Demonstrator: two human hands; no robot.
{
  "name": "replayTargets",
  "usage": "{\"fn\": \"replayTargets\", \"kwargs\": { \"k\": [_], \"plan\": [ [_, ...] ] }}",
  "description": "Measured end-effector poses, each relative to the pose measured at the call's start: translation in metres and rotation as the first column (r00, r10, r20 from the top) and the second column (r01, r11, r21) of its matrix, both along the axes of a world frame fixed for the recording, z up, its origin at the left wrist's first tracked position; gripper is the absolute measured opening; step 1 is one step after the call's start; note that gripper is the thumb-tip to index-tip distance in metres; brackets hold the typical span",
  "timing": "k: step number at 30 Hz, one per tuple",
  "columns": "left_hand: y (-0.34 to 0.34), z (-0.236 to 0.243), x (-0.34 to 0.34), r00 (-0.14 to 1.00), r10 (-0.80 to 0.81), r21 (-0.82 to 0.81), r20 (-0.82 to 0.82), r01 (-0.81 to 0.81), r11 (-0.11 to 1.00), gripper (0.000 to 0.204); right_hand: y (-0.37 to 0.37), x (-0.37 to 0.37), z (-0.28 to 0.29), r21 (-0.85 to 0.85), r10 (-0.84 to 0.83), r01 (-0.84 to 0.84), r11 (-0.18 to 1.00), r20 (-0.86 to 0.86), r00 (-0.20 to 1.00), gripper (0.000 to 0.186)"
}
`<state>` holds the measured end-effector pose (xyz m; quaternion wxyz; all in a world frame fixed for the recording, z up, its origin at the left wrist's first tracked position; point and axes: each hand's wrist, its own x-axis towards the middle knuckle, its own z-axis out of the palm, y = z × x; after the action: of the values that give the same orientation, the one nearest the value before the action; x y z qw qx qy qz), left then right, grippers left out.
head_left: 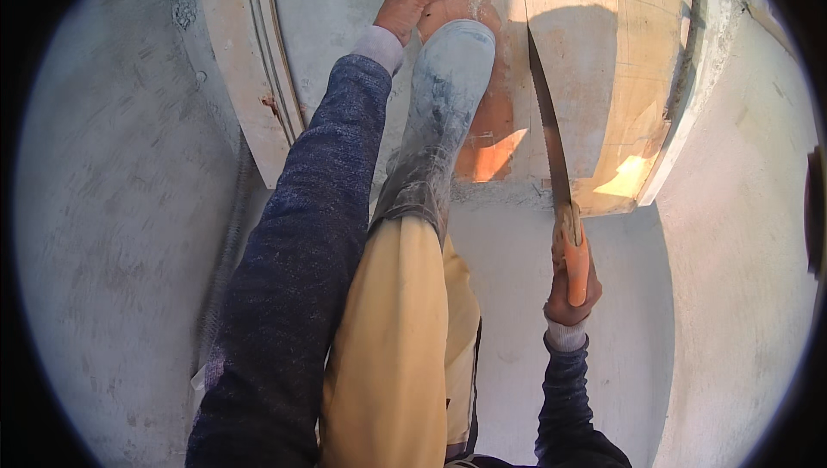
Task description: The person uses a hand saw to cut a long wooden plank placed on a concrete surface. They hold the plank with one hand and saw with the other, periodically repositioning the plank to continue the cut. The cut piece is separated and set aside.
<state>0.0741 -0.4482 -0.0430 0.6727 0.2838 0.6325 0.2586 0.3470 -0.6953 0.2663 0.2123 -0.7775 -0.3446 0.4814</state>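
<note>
My right hand (570, 296) is closed round the orange-and-tan handle of a hand saw (549, 115). Its long toothed blade points away from me, with its far part over the plywood board (564, 80) at a thin dark line that runs on to the top. My left hand (412, 9) grips the left edge of the board's reddish-brown part, one digit stretched on top and the other fingers mostly hidden. Between my hands, a dusty rubber boot (454, 63) on my leg rests on the board, just left of the blade.
A grooved wooden plank (245, 46) lies left of the board. A pale wooden strip (676, 140) runs along its right side, with rubble behind. Grey concrete (95, 209) surrounds the work on both sides. A ribbed bar (228, 248) lies by my left forearm.
</note>
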Motion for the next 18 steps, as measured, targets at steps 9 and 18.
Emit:
{"fn": "replayTargets", "kwargs": {
  "k": [9,18],
  "plan": [
    [-0.001,0.001,0.022,0.998,0.000,-0.003,0.062,0.001,1.000,0.052,0.096,-0.017,-0.113,0.130,0.145,-0.169,0.977,0.174,0.974,0.037],
    [0.002,0.016,-0.006,1.000,0.000,-0.046,-0.004,0.000,0.999,0.044,-0.002,-0.009,0.029,-0.070,0.146,-0.136,0.988,0.169,0.975,0.043]
  ]
}}
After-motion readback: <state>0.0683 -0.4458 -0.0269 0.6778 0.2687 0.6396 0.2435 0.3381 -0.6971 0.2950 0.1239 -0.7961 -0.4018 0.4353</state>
